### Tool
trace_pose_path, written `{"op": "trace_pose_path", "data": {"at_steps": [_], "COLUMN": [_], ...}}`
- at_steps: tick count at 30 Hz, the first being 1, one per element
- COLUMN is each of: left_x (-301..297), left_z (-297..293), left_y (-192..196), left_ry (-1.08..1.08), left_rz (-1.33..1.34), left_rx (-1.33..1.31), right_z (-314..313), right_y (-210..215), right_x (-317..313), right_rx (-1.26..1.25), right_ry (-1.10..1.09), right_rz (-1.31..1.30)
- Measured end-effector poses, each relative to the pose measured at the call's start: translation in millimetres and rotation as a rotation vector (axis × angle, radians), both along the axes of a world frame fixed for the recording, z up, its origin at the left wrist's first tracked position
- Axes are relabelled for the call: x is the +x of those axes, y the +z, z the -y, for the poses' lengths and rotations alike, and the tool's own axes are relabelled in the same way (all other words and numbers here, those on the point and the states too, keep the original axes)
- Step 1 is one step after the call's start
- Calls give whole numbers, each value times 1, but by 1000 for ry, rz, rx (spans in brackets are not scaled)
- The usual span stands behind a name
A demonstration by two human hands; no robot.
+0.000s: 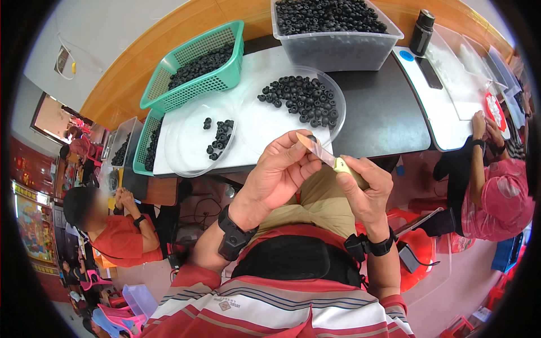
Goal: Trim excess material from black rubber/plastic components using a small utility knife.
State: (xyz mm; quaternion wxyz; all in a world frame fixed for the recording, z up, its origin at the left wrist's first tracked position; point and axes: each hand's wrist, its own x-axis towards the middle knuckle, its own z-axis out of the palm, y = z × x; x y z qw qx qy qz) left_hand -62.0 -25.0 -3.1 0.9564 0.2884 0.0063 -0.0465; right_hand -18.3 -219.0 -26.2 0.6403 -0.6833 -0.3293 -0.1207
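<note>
My right hand (366,183) grips the pale yellow-green handle of a small knife (342,167), its blade slanting up and to the left. My left hand (285,169) pinches a small round black part (311,138) between thumb and fingers, right beside the blade's tip. Beyond my hands lies a clear round dish (338,93) with a heap of black round parts (307,98) that have holes through them. To its left, a second clear round dish (186,158) holds a smaller group of the same parts.
A large clear bin (338,48) full of black parts stands at the back. Green baskets (194,93) with more parts are at the left. A black bottle (421,34) and a phone (428,72) lie right. Seated people (127,236) work on both sides.
</note>
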Motion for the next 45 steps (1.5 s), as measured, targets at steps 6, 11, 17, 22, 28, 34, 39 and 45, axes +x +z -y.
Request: {"op": "trace_pose_path", "data": {"at_steps": [6, 11, 17, 22, 28, 34, 39, 45], "left_x": [-1, -1, -6, -19, -33, -31, 3, 58], "left_z": [2, -2, -15, -54, -118, -123, -75, -29], "left_y": [3, 3, 10, 21, 30, 32, 26, 7], "left_ry": [-26, -4, 107, 446, 606, 663, 544, 398], "left_rz": [-18, -22, -57, 47, -121, -218, 205, 449], "left_rx": [9, 22, 239, 962, 1660, 1938, 1958, 2062], "right_z": [3, 6, 7, 2, -4, -8, -12, 2], "right_y": [-5, -4, -6, -18, -18, -18, -18, -21], "right_x": [4, 5, 26, 54, 72, 80, 79, 85], "right_rx": [33, 32, 26, 23, 13, 15, 29, 94], "right_ry": [-50, -30, -95, -163, -162, -142, -112, -96], "right_rz": [-150, -250, -300, -232, -263, -272, -280, -331]}}
